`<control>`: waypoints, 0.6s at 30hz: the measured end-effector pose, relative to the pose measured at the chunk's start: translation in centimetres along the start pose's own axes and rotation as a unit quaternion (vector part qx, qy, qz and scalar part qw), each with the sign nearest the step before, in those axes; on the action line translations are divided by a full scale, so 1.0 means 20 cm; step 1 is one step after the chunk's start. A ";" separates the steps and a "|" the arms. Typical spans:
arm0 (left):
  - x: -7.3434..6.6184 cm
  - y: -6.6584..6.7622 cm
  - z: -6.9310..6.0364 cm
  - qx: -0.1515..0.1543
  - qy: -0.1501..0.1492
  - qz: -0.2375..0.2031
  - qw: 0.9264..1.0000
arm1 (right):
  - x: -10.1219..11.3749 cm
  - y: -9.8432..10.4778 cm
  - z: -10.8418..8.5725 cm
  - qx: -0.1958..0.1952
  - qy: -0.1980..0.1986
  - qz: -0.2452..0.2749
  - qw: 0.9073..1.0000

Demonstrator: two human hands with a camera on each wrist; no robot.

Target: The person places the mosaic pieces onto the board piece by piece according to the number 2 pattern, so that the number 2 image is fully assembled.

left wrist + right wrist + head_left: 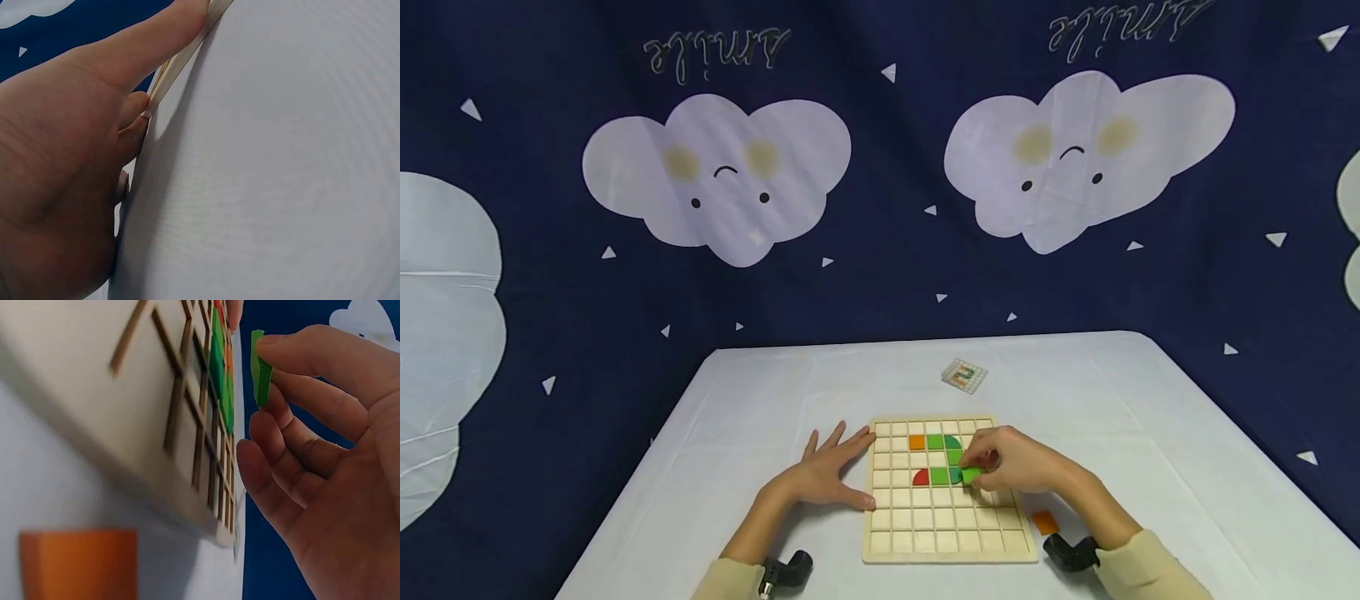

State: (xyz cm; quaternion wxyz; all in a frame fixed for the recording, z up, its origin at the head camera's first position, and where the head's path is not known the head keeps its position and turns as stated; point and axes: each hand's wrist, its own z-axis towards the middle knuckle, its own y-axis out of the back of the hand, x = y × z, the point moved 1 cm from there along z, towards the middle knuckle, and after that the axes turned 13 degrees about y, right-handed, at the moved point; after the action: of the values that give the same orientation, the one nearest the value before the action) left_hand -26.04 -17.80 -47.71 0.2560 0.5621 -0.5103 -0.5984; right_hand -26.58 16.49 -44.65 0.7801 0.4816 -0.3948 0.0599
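Observation:
A wooden grid board (925, 542) lies on the white table, with coloured tiles set in its upper squares. Its top row holds an orange square tile (917, 442), a green tile (935, 442) and a dark green rounded tile (952, 442). Lower down sit a red rounded tile (921, 477) and more green ones. My right hand (1018, 460) pinches a light green square tile (260, 369) between thumb and fingers, above the board's right part. My left hand (823, 475) has its fingers spread, with fingertips and thumb touching the board's left edge.
A small pattern card (965, 376) lies behind the board. A loose orange tile (1045, 522) rests on the table beside the board's lower right corner. Dark blue cloth with white clouds (722, 179) hangs behind the white table (820, 375).

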 end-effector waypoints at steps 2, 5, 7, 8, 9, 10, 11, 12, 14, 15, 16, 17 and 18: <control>0.00 0.00 0.01 -0.002 0.000 0.002 1.000 | 0.02 0.00 0.02 -0.001 0.006 -0.003 1.000; 0.00 0.00 0.01 -0.003 0.001 0.005 1.000 | 0.04 -0.01 0.04 -0.002 0.016 -0.015 1.000; 0.00 0.00 0.01 -0.004 0.001 0.006 1.000 | 0.04 -0.02 0.05 -0.002 0.023 -0.019 1.000; 0.00 0.00 0.01 -0.003 0.001 0.006 1.000 | 0.04 -0.02 0.06 -0.002 0.029 -0.021 0.999; 0.00 0.00 0.00 -0.003 0.001 0.005 1.000 | 0.04 -0.02 0.06 -0.002 0.035 -0.024 0.999; 0.00 0.01 0.00 -0.003 0.000 0.004 1.000 | 0.04 -0.03 0.07 -0.002 0.041 -0.024 0.999; -0.01 0.01 0.00 -0.003 -0.001 0.003 1.000 | 0.04 -0.03 0.08 -0.003 0.047 -0.025 0.999; -0.01 0.01 0.00 -0.003 -0.001 0.003 1.000 | 0.04 -0.03 0.09 -0.004 0.050 -0.024 0.998; -0.01 0.01 0.00 -0.002 -0.001 0.001 1.000 | 0.04 -0.04 0.10 -0.004 0.054 -0.022 0.998; -0.01 0.01 0.00 -0.002 0.000 0.001 1.000 | 0.04 -0.04 0.11 -0.003 0.054 -0.022 0.998; -0.01 0.00 0.00 -0.003 0.000 0.000 1.000 | 0.04 -0.04 0.12 -0.002 0.051 -0.019 0.999; 0.00 0.00 0.00 -0.003 0.000 0.001 1.000 | 0.05 -0.05 0.12 0.001 0.048 -0.018 0.999; 0.00 0.00 0.00 -0.004 0.000 0.001 1.000 | 0.05 -0.06 0.13 0.005 0.045 -0.019 0.999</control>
State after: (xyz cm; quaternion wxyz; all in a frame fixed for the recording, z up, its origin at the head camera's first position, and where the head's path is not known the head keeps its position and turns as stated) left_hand -26.05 -17.71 -47.68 0.2586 0.5609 -0.5086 -0.5999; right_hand -26.83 13.56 -44.23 0.7960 0.4893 -0.3497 0.0687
